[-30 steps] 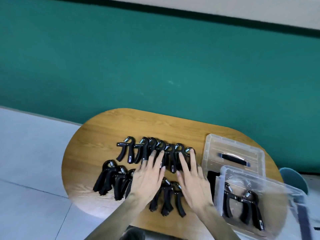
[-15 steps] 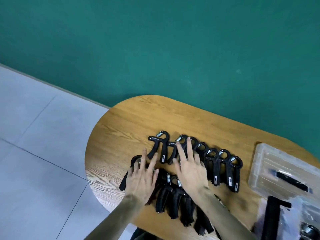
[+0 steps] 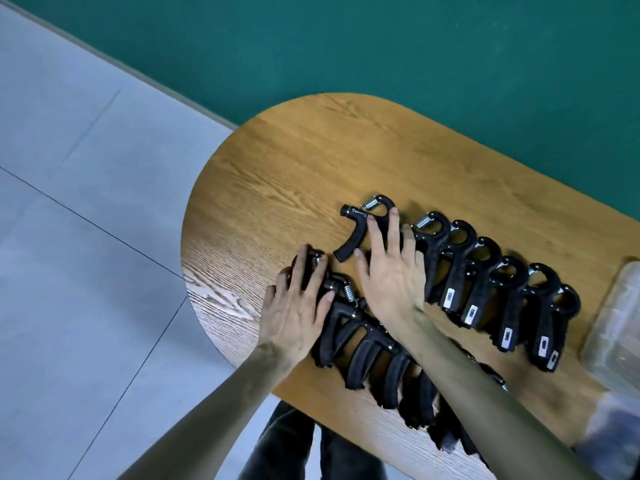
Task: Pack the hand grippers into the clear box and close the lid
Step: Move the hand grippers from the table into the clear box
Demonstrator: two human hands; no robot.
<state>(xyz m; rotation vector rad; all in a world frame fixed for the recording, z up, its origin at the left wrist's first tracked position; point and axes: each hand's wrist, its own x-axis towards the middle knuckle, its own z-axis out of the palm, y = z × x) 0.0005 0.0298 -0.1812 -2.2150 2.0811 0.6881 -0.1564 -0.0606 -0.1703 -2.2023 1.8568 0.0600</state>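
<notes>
Several black hand grippers lie in two rows on the wooden table (image 3: 277,161). My right hand (image 3: 391,271) rests flat, fingers spread, on the leftmost gripper of the far row (image 3: 360,223), its fingertips on the looped head. My left hand (image 3: 298,306) lies flat with fingers apart on the leftmost grippers of the near row (image 3: 346,327). Neither hand has closed around one. More grippers of the far row (image 3: 502,289) stretch to the right. Only a corner of the clear box lid (image 3: 620,323) shows at the right edge.
The table's rounded left end borders grey floor tiles (image 3: 86,237). A green wall (image 3: 381,46) runs behind the table. My dark trousers (image 3: 294,445) show below the table's near edge.
The view has swung left, so the clear box has almost left the frame. Both hands have slid left along the rows onto the leftmost grippers.
</notes>
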